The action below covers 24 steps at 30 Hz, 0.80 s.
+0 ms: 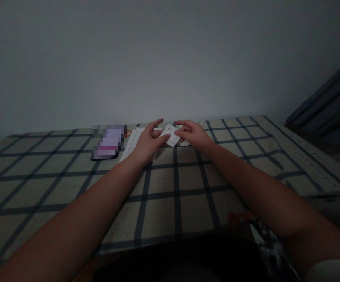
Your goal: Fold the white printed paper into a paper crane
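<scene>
A small white printed packet [170,135], squarish and tilted, is held between both hands above the table. My left hand [150,141] pinches its left edge between thumb and fingers, with the index finger lifted away. On the opposite edge, my right hand [194,134] grips it with thumb and curled fingers. Printed white paper [131,144] lies under and beside my left hand, partly covered by it. Something pale and round-edged [185,143] sits behind my right hand; I cannot make out what it is.
A phone [109,143], its screen blurred out, lies left of the paper. The checked tablecloth [164,196] covers the table, which meets a plain wall [170,58] at the back. Dark folded fabric [328,94] hangs at the right.
</scene>
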{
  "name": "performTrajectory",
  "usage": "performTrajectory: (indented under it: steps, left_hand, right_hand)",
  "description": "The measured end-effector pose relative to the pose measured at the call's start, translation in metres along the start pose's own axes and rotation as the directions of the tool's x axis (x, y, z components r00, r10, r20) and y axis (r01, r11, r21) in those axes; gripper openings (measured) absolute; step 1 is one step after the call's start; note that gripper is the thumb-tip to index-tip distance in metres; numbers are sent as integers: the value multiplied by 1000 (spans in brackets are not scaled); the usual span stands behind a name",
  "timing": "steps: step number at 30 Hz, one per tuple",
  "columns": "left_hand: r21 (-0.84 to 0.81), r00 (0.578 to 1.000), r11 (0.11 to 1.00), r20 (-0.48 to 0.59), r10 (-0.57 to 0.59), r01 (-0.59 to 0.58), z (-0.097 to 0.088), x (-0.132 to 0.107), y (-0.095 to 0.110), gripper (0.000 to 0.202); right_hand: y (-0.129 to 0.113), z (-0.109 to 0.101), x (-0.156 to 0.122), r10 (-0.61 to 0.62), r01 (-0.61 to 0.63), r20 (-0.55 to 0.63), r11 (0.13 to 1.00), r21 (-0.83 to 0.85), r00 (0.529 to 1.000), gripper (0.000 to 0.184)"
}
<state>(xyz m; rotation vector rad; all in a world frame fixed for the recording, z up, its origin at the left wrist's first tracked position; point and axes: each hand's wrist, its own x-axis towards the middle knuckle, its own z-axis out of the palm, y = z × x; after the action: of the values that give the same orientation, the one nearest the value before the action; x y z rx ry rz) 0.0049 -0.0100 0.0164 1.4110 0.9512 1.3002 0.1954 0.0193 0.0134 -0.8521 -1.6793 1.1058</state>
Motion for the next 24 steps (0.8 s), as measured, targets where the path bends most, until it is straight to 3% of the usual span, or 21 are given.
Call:
performTrajectory:
  steps: [3,6,12,17,24]
  left_hand:
    - [74,993,992,-54,107,-103,0,0,2,77]
    - [45,992,993,-60,110,-108,2,-1,4,79]
    - [128,998,990,9,58,-58,0,-1,3,35]
    - [245,997,967,-19,76,-69,-5,0,3,35]
    - [282,996,955,21,86,-88,-5,-2,0,38]
  right_hand:
    - [-2,1,-2,40,-33,98,996,-78,994,29]
    - [-3,1,-4,50,-31,129,989,-146,990,26]
    - [-5,3,-5,54,-43,90,992,-115,995,29]
    - [-7,3,-3,48,-46,51,998,-36,998,26]
    - [-12,2,-6,21,-14,71,994,-107,997,24]
